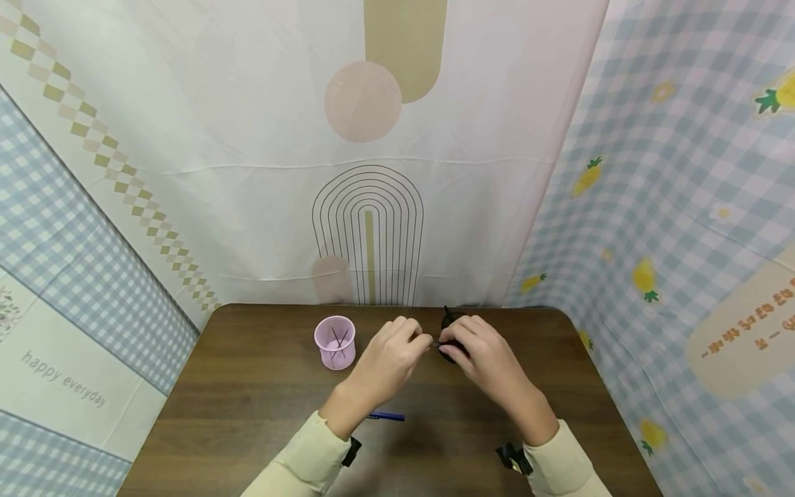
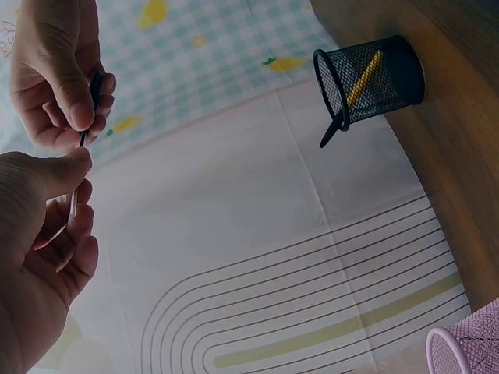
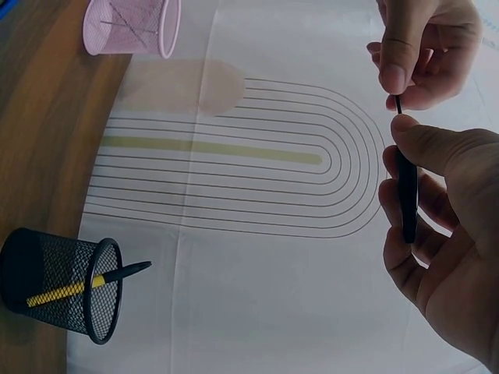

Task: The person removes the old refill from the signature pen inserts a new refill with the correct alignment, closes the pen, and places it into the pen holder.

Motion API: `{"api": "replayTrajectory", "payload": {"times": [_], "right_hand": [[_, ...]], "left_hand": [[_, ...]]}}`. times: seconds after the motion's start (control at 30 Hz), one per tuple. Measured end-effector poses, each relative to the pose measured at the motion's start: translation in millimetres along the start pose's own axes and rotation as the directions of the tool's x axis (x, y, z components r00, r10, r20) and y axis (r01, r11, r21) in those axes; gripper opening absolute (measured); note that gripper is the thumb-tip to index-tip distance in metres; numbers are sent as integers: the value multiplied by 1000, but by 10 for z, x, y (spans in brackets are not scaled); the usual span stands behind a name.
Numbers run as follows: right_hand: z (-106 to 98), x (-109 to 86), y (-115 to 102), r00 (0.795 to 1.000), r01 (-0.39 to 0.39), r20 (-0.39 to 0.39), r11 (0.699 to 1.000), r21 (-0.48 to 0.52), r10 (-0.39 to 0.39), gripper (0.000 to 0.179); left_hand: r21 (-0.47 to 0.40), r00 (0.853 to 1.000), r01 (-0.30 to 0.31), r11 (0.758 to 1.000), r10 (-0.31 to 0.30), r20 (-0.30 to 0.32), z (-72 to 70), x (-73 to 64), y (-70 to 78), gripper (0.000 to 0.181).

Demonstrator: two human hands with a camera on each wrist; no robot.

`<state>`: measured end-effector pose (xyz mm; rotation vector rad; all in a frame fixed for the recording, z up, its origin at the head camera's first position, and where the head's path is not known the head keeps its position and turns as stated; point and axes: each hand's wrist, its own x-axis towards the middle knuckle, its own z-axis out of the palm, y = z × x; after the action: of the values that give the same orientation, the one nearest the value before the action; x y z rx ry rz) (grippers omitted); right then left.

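Note:
My left hand (image 1: 386, 362) and right hand (image 1: 487, 355) meet above the table, fingertips close together. Between thumb and fingers the right hand holds a slim black pen-like barrel (image 3: 406, 191) that tapers at its lower end. A thin dark rod (image 3: 398, 104) runs from the top of this barrel to the left hand, which pinches it. Below the left thumb, a pale shiny end (image 2: 74, 204) of the rod shows in the left wrist view. How far the rod sits inside the barrel is hidden by the fingers.
A black mesh pen cup (image 3: 58, 269) with a yellow-and-black pen (image 3: 74, 291) stands behind the right hand. Left of the hands is a pink mesh cup (image 1: 335, 355). A blue pen (image 1: 386, 416) lies on the brown table (image 1: 248, 393), partly behind the left forearm. Patterned cloth hangs around.

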<state>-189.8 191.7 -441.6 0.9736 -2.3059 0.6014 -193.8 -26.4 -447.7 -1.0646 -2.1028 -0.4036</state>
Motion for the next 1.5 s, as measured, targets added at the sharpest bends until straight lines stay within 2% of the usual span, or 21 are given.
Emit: {"api": "replayTrajectory", "payload": {"times": [0.4,0.6,1.5], "right_hand": [[-2,-2,1,1000,-1,6,1000,-7,1,25],[-3,-4,6,1000,0,12,1000,-16,0,23],[15,-12,27,1000,30,5,999,-38,-30,24]], "left_hand": [[-63,999,39,997,-39,11,-32,-24,-19,8],[-53,999,27,998,-28,-17,-34,-26,-39,7],[-44,998,53,998,-54,-24,-108,-106,-84,4]]}}
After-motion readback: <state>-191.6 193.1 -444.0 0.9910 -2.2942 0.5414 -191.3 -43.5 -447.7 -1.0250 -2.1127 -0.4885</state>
